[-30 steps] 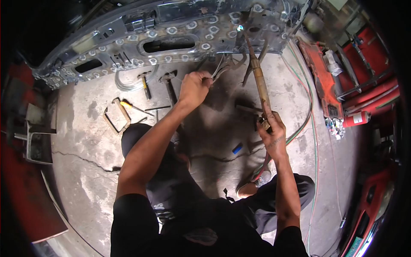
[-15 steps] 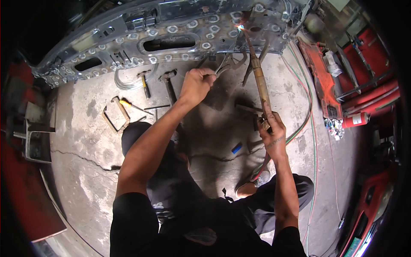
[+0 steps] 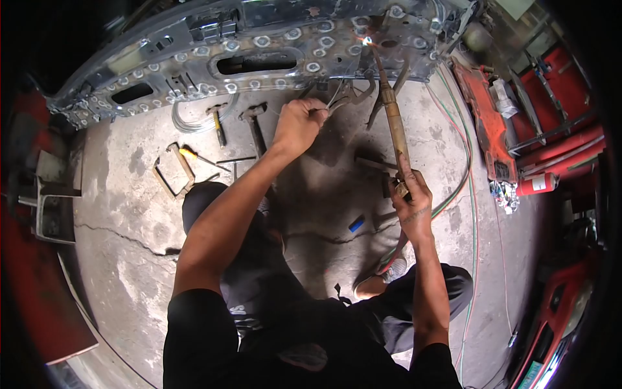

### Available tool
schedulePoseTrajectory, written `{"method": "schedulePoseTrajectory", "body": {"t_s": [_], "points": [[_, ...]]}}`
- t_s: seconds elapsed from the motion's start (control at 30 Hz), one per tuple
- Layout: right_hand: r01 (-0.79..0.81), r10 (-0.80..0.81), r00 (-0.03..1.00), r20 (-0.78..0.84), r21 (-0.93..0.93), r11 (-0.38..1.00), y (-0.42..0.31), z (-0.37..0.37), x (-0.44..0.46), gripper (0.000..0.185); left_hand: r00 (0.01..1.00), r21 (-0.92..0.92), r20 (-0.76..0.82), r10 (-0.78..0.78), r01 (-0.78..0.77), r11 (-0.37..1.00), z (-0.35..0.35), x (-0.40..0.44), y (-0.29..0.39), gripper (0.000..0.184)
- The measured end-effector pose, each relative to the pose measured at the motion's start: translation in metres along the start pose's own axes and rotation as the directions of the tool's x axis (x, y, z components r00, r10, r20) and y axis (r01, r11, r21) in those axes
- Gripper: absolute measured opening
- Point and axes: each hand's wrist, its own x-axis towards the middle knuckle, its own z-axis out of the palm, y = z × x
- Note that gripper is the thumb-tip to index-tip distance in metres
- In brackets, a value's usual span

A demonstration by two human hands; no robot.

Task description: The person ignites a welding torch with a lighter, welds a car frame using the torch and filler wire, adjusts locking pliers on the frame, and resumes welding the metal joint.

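Note:
My right hand (image 3: 413,198) is wrapped round the lower end of a long brass torch (image 3: 394,120). The torch points up to a dark metal panel (image 3: 194,65) dotted with round weld spots. At its tip a bright flame (image 3: 367,41) glows against the panel, with an orange tint around it. My left hand (image 3: 301,126) is closed in a pinch on a thin wire (image 3: 335,95) that slants up towards the panel. Whether the wire's far end touches the panel at the flame is hard to make out. Locking pliers (image 3: 353,97) hang at the panel's lower edge.
Left on the concrete floor (image 3: 129,272) are two hammers (image 3: 254,123) (image 3: 218,124), a wire coil (image 3: 194,120), a yellow-handled screwdriver (image 3: 189,153) and a metal frame (image 3: 170,175). A blue object (image 3: 356,223) lies centrally. Hoses (image 3: 471,175) and a red part (image 3: 486,123) are at right.
The glow at the torch tip has turned more orange around the flame. My left hand has shifted slightly right with the wire. The view has moved a little; my right hand keeps its grip.

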Motion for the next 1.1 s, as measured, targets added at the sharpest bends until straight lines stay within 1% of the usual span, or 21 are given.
{"method": "schedulePoseTrajectory", "body": {"t_s": [0.1,0.2,0.3,0.4,0.47,0.57,0.67,0.77,0.97,1.1], "points": [[0.048,-0.049,0.998,-0.027,-0.033,0.998,0.001,0.001,0.001,0.071,1.000,0.002,-0.003,0.005,-0.005,1.000,0.001,-0.002,0.001,0.013],[0.027,-0.027,0.999,-0.020,-0.021,0.999,0.002,0.001,0.000,0.072,1.000,0.010,-0.010,0.019,-0.019,1.000,0.001,-0.002,0.003,0.013],[0.065,-0.066,0.997,-0.039,-0.028,0.997,0.005,0.003,0.000,0.072,1.000,0.004,-0.018,0.022,-0.022,1.000,0.001,-0.002,0.002,0.013],[-0.002,0.002,1.000,-0.007,-0.006,1.000,0.002,0.001,-0.001,0.080,1.000,0.021,-0.006,0.028,-0.028,0.999,0.002,-0.004,0.001,0.013],[-0.004,0.004,1.000,-0.011,-0.004,1.000,0.001,0.001,-0.001,0.081,0.999,0.016,0.021,0.035,-0.035,0.999,0.004,-0.004,-0.005,0.014],[-0.014,0.014,1.000,-0.006,0.005,1.000,-0.001,0.001,-0.001,0.082,0.999,-0.029,0.007,0.035,-0.035,0.999,0.009,-0.005,-0.010,0.011],[-0.025,0.025,1.000,-0.003,0.006,1.000,0.000,0.001,-0.002,0.083,0.998,-0.131,0.034,-0.044,0.048,0.990,0.010,-0.008,-0.006,0.010],[-0.034,0.034,0.999,-0.004,0.009,0.999,0.001,0.000,-0.003,0.084,0.998,-0.224,0.007,-0.068,0.068,0.972,0.011,-0.010,-0.003,0.010],[-0.039,0.039,0.999,0.003,0.005,0.999,-0.001,-0.001,-0.003,0.087,0.999,-0.334,0.005,-0.041,0.040,0.942,0.012,-0.010,-0.008,0.011],[-0.067,0.067,0.998,0.018,0.021,0.998,0.000,-0.001,-0.003,0.087,1.000,-0.339,0.010,-0.030,0.031,0.940,0.011,-0.010,-0.009,0.012]]}}
